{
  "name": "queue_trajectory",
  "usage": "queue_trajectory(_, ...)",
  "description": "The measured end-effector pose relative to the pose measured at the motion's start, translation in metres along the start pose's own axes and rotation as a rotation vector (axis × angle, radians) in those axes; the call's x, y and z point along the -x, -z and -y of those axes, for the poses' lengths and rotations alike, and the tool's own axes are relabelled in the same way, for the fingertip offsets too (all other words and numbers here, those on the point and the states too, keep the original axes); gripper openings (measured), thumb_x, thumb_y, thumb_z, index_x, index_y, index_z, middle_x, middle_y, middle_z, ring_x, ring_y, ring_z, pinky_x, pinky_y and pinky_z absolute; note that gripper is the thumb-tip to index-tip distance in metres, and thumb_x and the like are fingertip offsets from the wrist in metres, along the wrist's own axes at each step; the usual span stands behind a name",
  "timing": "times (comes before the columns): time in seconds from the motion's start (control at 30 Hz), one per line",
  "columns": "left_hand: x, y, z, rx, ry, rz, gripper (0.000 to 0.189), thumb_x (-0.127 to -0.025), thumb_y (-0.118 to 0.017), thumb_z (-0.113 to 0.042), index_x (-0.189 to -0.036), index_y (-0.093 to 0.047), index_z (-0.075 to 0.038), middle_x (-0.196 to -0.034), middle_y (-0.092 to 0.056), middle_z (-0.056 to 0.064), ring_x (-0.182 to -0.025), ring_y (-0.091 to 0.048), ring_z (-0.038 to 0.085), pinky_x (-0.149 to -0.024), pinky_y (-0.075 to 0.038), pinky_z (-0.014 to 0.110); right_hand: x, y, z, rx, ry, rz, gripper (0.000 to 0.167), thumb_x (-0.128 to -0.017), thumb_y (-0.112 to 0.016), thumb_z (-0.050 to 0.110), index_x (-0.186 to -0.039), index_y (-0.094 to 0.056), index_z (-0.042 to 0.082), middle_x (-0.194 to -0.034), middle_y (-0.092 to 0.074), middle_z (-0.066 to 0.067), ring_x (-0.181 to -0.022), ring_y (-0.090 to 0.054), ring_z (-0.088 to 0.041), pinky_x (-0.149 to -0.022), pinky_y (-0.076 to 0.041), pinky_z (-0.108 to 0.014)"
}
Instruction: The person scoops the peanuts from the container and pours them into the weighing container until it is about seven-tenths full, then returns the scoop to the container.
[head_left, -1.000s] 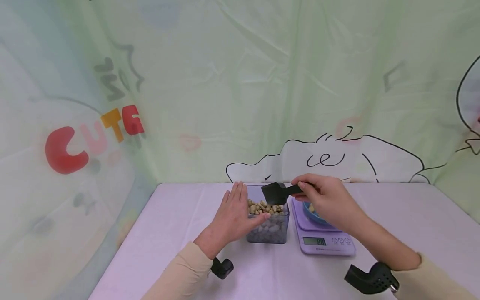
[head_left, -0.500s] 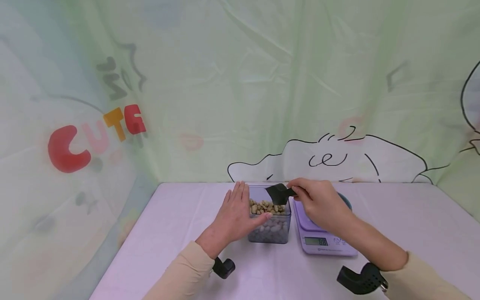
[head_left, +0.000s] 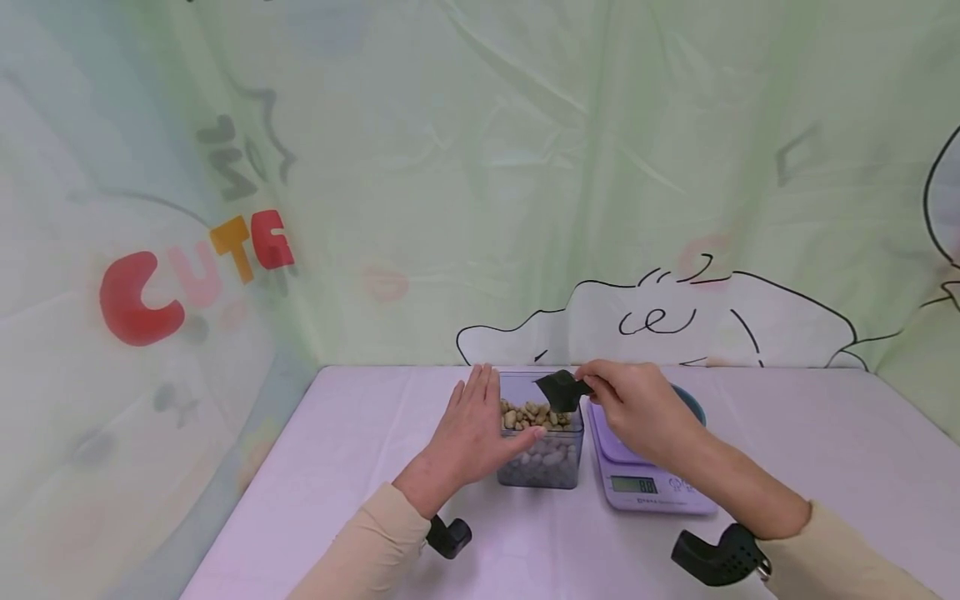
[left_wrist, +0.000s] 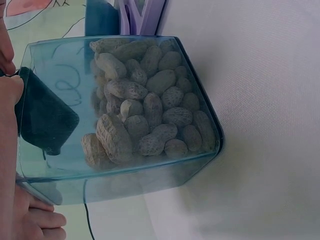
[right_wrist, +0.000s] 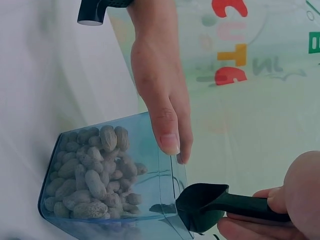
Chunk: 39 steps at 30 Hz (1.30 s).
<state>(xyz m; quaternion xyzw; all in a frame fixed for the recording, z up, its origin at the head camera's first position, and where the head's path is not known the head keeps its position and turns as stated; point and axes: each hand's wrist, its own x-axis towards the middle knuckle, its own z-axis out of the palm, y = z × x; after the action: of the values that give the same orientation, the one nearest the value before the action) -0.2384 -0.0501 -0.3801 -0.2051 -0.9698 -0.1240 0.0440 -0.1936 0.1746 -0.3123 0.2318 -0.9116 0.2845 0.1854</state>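
- Head: The left hand (head_left: 468, 437) is on the left side of the box (head_left: 542, 475), fingers straight, thumb spread by the near rim. The right hand (head_left: 641, 408) pinches the scoop (head_left: 561, 393) over the box. Right of it, the scale (head_left: 660, 500) has the bowl (head_left: 691, 403) on top and shows a blurry number. The hand hides most of the bowl.
- Left wrist: Many nuts (left_wrist: 150, 110) are in the box, so scooping looks only partly done. The hands are cut off.
- Right wrist: The scoop is apart from the nuts; I can't tell if it holds any.
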Motion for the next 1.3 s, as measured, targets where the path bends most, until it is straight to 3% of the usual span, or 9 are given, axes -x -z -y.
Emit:
queue_trajectory(0.2, 0.001, 0.0, -0.001, 0.001, 0.0, 0.001, 0.109, -0.088, -0.04, -0.079, -0.157, -0.017, 0.002, -0.165, -0.017, 0.019, -0.155, -0.011, 0.029, -0.124, -0.019, 0.05, -0.001, -0.005, 0.001, 0.082, 0.059, 0.002, 0.02, -0.093, -0.059, -0.008, -0.107, -0.072, -0.003, -0.102, -0.076, -0.015, -0.096, -0.073, -0.029, -0.08, -0.06, -0.04)
queue_trajectory(0.3, 0.001, 0.0, -0.002, 0.007, 0.0, 0.001, 0.109, -0.088, -0.041, -0.079, -0.157, -0.018, 0.002, -0.165, -0.017, 0.018, -0.155, -0.011, 0.029, -0.124, -0.019, 0.05, -0.001, -0.009, 0.0, 0.097, 0.066, 0.011, 0.02, -0.09, -0.061, -0.009, -0.106, -0.072, -0.003, -0.101, -0.076, -0.015, -0.098, -0.073, -0.031, -0.082, -0.06, -0.042)
queue_trajectory(0.57, 0.001, -0.001, -0.004, 0.016, -0.009, 0.001, 0.109, -0.088, -0.041, -0.079, -0.157, -0.018, 0.002, -0.165, -0.017, 0.018, -0.155, -0.011, 0.029, -0.124, -0.019, 0.05, 0.0, -0.017, 0.001, 0.108, 0.0, 0.088, 0.02, -0.092, -0.059, -0.01, -0.104, -0.073, -0.003, -0.103, -0.076, -0.015, -0.099, -0.072, -0.032, -0.082, -0.06, -0.042)
queue_trajectory(0.77, 0.0, 0.001, -0.005, 0.012, -0.008, -0.006, 0.108, -0.088, -0.043, -0.078, -0.157, -0.018, 0.002, -0.165, -0.017, 0.018, -0.155, -0.012, 0.03, -0.124, -0.02, 0.05, -0.004, -0.019, 0.012, 0.107, -0.004, 0.163, 0.026, -0.09, -0.057, -0.014, -0.107, -0.073, -0.003, -0.104, -0.075, -0.016, -0.099, -0.072, -0.032, -0.08, -0.061, -0.04)
queue_trajectory(1.03, -0.001, 0.001, -0.005, 0.012, -0.007, 0.005, 0.109, -0.088, -0.041, -0.079, -0.157, -0.017, 0.002, -0.165, -0.016, 0.018, -0.155, -0.01, 0.029, -0.124, -0.019, 0.05, -0.013, -0.016, 0.008, 0.075, -0.004, 0.144, 0.022, -0.092, -0.057, -0.01, -0.105, -0.073, -0.004, -0.103, -0.075, -0.017, -0.099, -0.072, -0.033, -0.081, -0.06, -0.042)
queue_trajectory(1.3, 0.003, 0.002, -0.002, 0.01, 0.003, 0.012, 0.107, -0.089, -0.041, -0.078, -0.157, -0.017, 0.001, -0.166, -0.015, 0.017, -0.155, -0.01, 0.029, -0.125, -0.018, 0.05, -0.016, -0.015, 0.005, 0.028, 0.014, 0.205, 0.018, -0.092, -0.057, -0.01, -0.097, -0.074, -0.004, -0.095, -0.075, -0.015, -0.086, -0.072, -0.024, -0.073, -0.061, -0.037)
